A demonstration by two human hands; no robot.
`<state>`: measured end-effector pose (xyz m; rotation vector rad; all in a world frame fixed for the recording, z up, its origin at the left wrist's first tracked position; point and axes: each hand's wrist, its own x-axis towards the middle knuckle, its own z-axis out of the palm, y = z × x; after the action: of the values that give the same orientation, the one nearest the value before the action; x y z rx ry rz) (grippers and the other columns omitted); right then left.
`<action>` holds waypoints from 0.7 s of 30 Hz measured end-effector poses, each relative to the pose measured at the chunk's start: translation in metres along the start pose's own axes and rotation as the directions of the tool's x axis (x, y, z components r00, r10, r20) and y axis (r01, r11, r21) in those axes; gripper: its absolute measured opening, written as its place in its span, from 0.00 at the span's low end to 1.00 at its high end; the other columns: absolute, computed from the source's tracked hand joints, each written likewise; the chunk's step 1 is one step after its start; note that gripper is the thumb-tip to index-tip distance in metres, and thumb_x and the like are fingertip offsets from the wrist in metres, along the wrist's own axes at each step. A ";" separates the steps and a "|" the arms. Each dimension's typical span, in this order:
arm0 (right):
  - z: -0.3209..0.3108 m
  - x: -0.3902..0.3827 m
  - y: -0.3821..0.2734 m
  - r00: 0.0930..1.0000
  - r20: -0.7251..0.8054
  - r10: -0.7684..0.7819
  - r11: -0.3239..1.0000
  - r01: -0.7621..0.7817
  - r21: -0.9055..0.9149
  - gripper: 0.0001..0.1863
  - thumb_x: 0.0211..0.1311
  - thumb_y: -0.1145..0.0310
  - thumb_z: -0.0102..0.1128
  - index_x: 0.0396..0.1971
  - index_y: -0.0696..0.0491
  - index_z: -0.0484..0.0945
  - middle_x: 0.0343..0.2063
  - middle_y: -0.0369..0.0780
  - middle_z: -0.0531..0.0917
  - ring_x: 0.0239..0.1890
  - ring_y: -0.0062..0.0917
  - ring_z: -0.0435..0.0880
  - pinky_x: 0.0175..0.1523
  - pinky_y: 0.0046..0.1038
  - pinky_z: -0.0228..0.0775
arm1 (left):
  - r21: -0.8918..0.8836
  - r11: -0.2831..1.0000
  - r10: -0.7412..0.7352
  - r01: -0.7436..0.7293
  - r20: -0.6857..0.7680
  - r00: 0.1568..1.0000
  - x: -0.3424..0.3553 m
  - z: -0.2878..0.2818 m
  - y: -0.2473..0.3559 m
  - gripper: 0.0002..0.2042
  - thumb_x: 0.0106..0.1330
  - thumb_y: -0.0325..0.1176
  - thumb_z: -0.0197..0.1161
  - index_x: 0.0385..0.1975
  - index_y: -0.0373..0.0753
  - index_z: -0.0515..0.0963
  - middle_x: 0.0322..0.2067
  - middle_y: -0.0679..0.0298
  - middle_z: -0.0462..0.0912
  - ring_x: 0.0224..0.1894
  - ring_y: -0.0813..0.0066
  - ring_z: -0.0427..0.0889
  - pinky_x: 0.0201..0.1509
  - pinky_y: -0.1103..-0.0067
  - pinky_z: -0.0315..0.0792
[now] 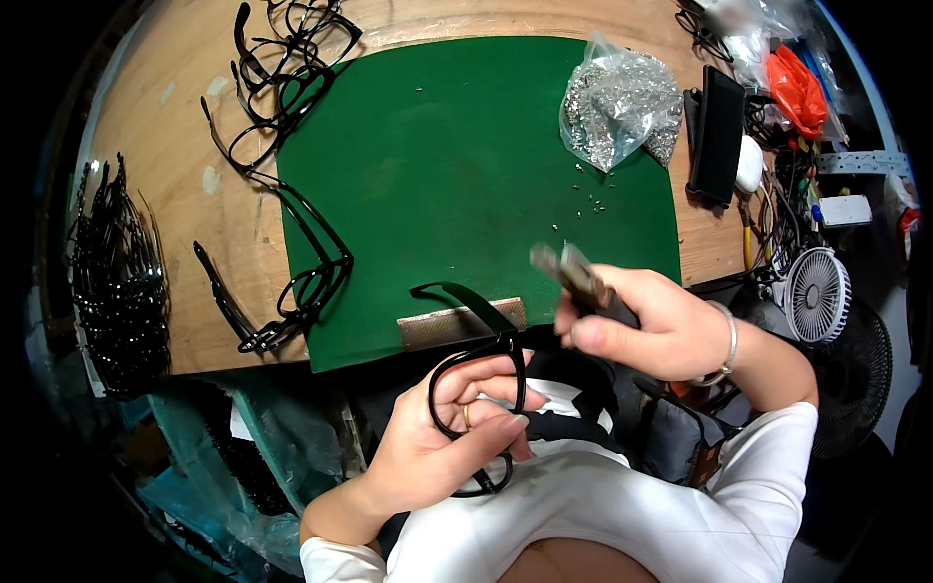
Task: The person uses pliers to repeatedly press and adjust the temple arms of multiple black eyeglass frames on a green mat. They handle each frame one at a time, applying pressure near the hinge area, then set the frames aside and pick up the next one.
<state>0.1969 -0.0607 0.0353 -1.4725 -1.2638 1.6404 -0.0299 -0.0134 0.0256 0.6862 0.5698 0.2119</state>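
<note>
My left hand [437, 447] grips a black eyeglass frame [437, 394] at the front edge of the green mat [428, 175], with one temple arm sticking up over a short copper-coloured strip [428, 333] on the mat. My right hand [661, 330] is closed round a metal hand tool, apparently pliers [588, 287], with its jaws pointing toward the mat's middle, up and right of the frame. Small silvery pieces [593, 209] lie scattered beyond the tool, near a clear bag [617, 102] full of similar pieces.
Several black frames [311, 291] lie along the mat's left edge, and a bundle of black parts [117, 282] sits on the wooden table [214, 146]. At right are a black phone [717, 136], cables, a red bag [795, 87] and a white fan [814, 291].
</note>
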 end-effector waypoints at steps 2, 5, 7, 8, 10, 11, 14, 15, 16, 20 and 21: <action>-0.006 -0.008 0.000 0.983 0.160 0.087 0.982 -0.057 -0.181 0.19 0.59 0.56 0.48 0.33 0.60 0.70 0.21 0.44 0.75 0.25 0.30 0.76 0.31 0.28 0.66 | 0.020 0.999 -0.028 0.028 0.003 1.000 0.001 0.000 0.004 0.21 0.57 0.16 0.49 0.52 0.31 0.59 0.40 0.55 0.74 0.31 0.75 0.78 0.35 0.83 0.70; -0.001 -0.006 -0.009 0.912 0.317 0.261 0.955 -0.196 -0.223 0.19 0.60 0.56 0.47 0.33 0.59 0.69 0.26 0.44 0.77 0.28 0.32 0.77 0.34 0.29 0.67 | 0.041 0.999 -0.028 0.027 0.026 0.999 0.002 0.000 0.005 0.21 0.57 0.17 0.49 0.52 0.31 0.59 0.40 0.54 0.74 0.31 0.75 0.78 0.36 0.82 0.71; 0.001 -0.003 -0.012 0.940 0.300 0.163 0.970 -0.097 -0.225 0.22 0.60 0.54 0.46 0.33 0.63 0.69 0.22 0.47 0.75 0.26 0.35 0.76 0.33 0.31 0.67 | 0.006 1.000 0.006 -0.007 0.035 0.999 0.001 -0.002 0.001 0.21 0.57 0.17 0.50 0.52 0.31 0.59 0.40 0.53 0.74 0.31 0.74 0.78 0.36 0.82 0.71; 0.001 -0.002 -0.012 0.949 0.293 0.114 0.972 -0.046 -0.229 0.24 0.60 0.53 0.45 0.34 0.65 0.69 0.20 0.49 0.74 0.24 0.37 0.76 0.32 0.32 0.67 | 0.011 1.000 0.003 -0.003 0.040 0.999 0.001 -0.002 0.001 0.21 0.57 0.17 0.50 0.52 0.31 0.59 0.40 0.53 0.74 0.30 0.74 0.78 0.36 0.81 0.71; 0.000 -0.001 -0.014 0.938 0.303 0.167 0.956 -0.079 -0.281 0.22 0.59 0.55 0.46 0.31 0.65 0.69 0.18 0.49 0.74 0.24 0.39 0.76 0.31 0.34 0.67 | 0.022 1.000 -0.004 0.003 0.045 0.999 0.001 -0.003 0.001 0.20 0.57 0.17 0.50 0.52 0.31 0.59 0.40 0.53 0.74 0.30 0.73 0.78 0.36 0.81 0.71; 0.000 0.000 -0.014 0.940 0.296 0.168 0.950 -0.073 -0.305 0.22 0.59 0.56 0.47 0.30 0.65 0.69 0.17 0.49 0.75 0.24 0.40 0.77 0.31 0.34 0.67 | 0.047 0.999 -0.013 0.011 0.040 0.999 0.002 -0.003 0.001 0.20 0.58 0.17 0.49 0.52 0.31 0.59 0.40 0.53 0.74 0.30 0.73 0.78 0.36 0.80 0.71; 0.008 0.001 -0.007 0.985 0.156 0.079 0.867 0.010 -0.499 0.20 0.56 0.58 0.50 0.28 0.64 0.70 0.18 0.50 0.76 0.23 0.42 0.77 0.30 0.35 0.68 | 0.087 0.996 -0.013 0.012 0.009 1.000 0.004 0.001 0.000 0.20 0.58 0.17 0.49 0.52 0.32 0.59 0.40 0.53 0.74 0.29 0.73 0.78 0.35 0.80 0.72; 0.011 0.000 -0.005 0.995 0.094 0.023 0.814 0.035 -0.580 0.19 0.55 0.59 0.52 0.28 0.64 0.70 0.18 0.50 0.76 0.23 0.42 0.77 0.29 0.36 0.69 | 0.079 0.997 0.005 -0.004 -0.012 1.000 0.004 0.003 -0.002 0.20 0.58 0.17 0.49 0.52 0.32 0.59 0.40 0.52 0.73 0.29 0.73 0.78 0.35 0.79 0.72; 0.011 0.000 -0.005 0.995 0.085 0.046 0.806 0.013 -0.591 0.18 0.55 0.60 0.53 0.27 0.64 0.70 0.18 0.49 0.76 0.23 0.42 0.77 0.29 0.36 0.69 | 0.074 0.997 0.025 -0.023 -0.028 0.999 0.005 0.006 -0.003 0.20 0.58 0.17 0.49 0.52 0.33 0.58 0.40 0.52 0.73 0.29 0.73 0.77 0.35 0.79 0.72; 0.003 -0.002 -0.017 0.970 0.154 0.188 0.853 -0.084 -0.515 0.20 0.55 0.57 0.52 0.26 0.63 0.71 0.18 0.49 0.76 0.23 0.40 0.77 0.29 0.33 0.68 | 0.033 0.999 -0.021 0.021 0.000 1.000 0.005 0.009 0.001 0.21 0.59 0.18 0.49 0.53 0.34 0.57 0.41 0.53 0.73 0.29 0.73 0.77 0.36 0.79 0.72; -0.004 -0.001 -0.022 0.951 0.218 0.221 0.892 -0.107 -0.440 0.20 0.56 0.56 0.52 0.27 0.62 0.71 0.18 0.47 0.76 0.21 0.38 0.76 0.28 0.32 0.67 | 0.006 1.000 -0.011 0.011 0.012 1.000 0.006 0.009 0.002 0.21 0.59 0.18 0.49 0.53 0.34 0.57 0.41 0.53 0.73 0.30 0.73 0.77 0.36 0.79 0.72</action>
<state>0.1976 -0.0525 0.0558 -1.6944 -1.7770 1.7958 -0.0196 -0.0151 0.0302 0.6897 0.5626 0.1954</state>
